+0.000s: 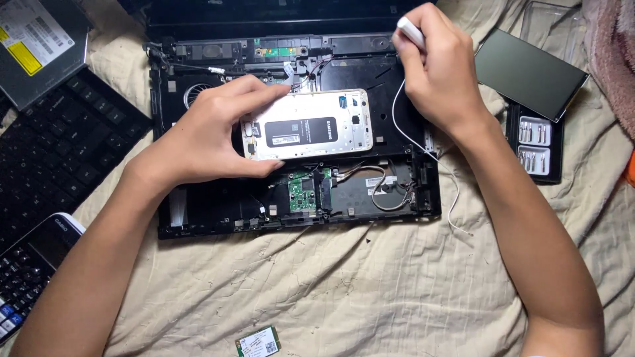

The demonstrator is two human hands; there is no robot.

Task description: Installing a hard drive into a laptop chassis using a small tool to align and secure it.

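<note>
Opened smartphone [308, 124] pinched at its left end by left hand [210, 132], frame centre, white back exposed, over stripped laptop chassis [291, 198], white-handled tool [410, 31] clasped in closed right hand [440, 69], upper right
</note>
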